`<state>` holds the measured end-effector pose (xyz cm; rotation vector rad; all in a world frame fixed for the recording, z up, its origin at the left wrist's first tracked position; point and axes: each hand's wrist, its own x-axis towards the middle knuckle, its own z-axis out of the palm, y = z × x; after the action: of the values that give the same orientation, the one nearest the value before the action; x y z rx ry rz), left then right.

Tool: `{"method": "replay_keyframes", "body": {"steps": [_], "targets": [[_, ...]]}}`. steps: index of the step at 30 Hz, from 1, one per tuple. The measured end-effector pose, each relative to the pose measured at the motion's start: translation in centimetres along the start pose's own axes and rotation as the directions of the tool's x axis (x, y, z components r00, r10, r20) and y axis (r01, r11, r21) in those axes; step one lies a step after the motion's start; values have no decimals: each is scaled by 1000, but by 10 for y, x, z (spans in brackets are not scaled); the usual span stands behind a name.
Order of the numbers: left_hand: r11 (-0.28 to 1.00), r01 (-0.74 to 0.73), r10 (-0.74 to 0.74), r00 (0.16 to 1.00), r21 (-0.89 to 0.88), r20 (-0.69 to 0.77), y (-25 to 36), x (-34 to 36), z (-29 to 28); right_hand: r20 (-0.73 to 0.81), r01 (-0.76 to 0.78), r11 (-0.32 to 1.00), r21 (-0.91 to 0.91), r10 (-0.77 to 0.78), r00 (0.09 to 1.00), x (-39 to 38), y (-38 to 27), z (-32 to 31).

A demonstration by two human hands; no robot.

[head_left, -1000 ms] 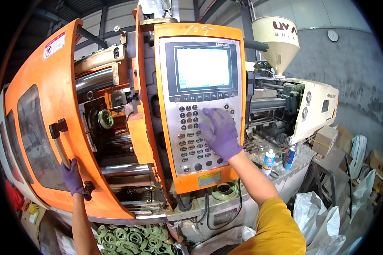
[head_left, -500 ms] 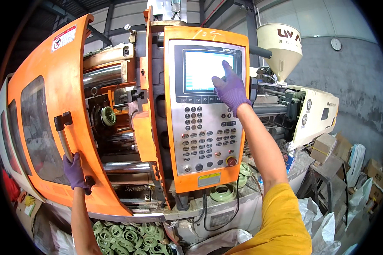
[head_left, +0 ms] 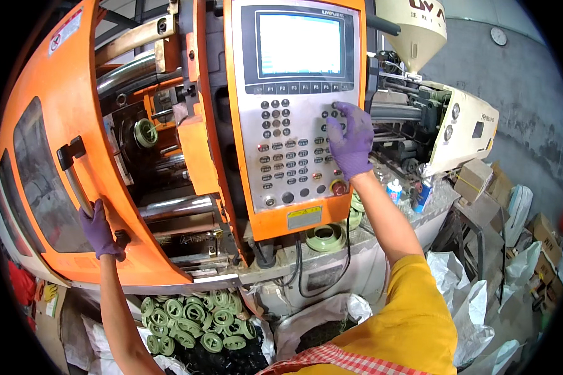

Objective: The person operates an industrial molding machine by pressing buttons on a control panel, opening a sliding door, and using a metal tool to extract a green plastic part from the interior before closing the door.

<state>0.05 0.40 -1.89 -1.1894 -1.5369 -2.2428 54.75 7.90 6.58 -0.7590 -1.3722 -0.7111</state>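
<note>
My left hand (head_left: 100, 234), in a purple glove, is wrapped round the lower part of the long door handle (head_left: 81, 184) on the orange sliding door (head_left: 116, 215) of a moulding machine. Beside the door's edge the inside of the machine shows, with a round green moulded part (head_left: 146, 133) at the mould. My right hand (head_left: 353, 140), gloved alike, holds nothing. Its fingers are apart, with the fingertips at the buttons on the right of the control panel (head_left: 275, 203); whether one is pressed I cannot tell. Above the buttons the panel's screen (head_left: 301, 45) glows white.
Many green ring-shaped parts (head_left: 194, 315) lie heaped below the door. Another green ring (head_left: 325, 237) rests on the machine ledge under the panel. A red knob (head_left: 338, 188), spray cans (head_left: 423, 195) and cardboard boxes (head_left: 473, 180) are to the right. Black cables (head_left: 301, 269) hang below the panel.
My right hand has come down from the screen to the buttons below it. My left hand keeps its grip on the handle. The view has tilted downward.
</note>
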Motion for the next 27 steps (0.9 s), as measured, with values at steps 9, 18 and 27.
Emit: {"method": "replay_keyframes", "body": {"steps": [9, 18, 27], "targets": [[998, 59, -59, 998, -32, 5, -7, 3, -6, 94, 110, 993, 32, -113, 989, -16, -16, 2], [999, -8, 8, 1000, -31, -10, -16, 1, -6, 110, 71, 990, -125, -57, 992, -19, 5, 5], [996, -84, 82, 995, -41, -53, 14, -14, 3, 184, 89, 974, -207, -51, 982, -9, 9, 8]]}}
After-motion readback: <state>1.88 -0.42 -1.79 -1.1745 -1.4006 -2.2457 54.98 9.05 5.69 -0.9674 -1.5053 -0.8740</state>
